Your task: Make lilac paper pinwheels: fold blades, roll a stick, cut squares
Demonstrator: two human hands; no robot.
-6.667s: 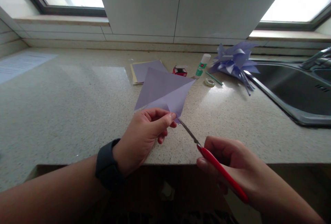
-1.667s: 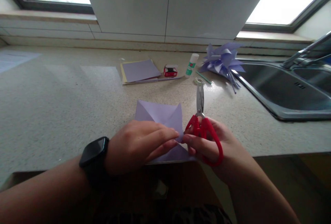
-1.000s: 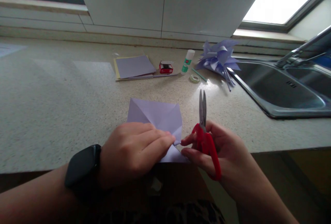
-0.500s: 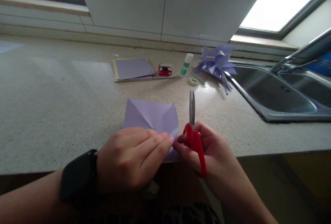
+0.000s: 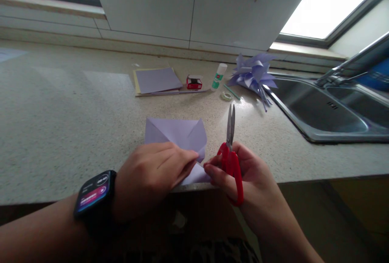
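A creased sheet of purple paper [image 5: 178,130] lies at the counter's front edge, with fold lines meeting near its middle. Across it rests my left hand [image 5: 154,169], closed, thumb and fingers pinching the paper near its right side. The fingertips' hidden side cannot be made out. My right hand [image 5: 243,174] has red-handled scissors [image 5: 231,149] hooked on it, blades pointing up and slightly apart. The thumb and index fingertip of that hand meet at the lower right corner of the paper. A smartwatch with a lit screen is on my left wrist.
Farther back lie a stack of purple and yellow paper [image 5: 158,80], a small red box [image 5: 193,82], a glue stick [image 5: 219,77], a roll of tape [image 5: 226,96] and a thin green stick [image 5: 232,92]. Purple paper flowers [image 5: 253,74] rest beside the steel sink [image 5: 319,109].
My left fingers have curled inward, and the right side of the paper now shows a raised edge. The scissors have tilted slightly right, and their blades have parted a little. The watch screen has lit up.
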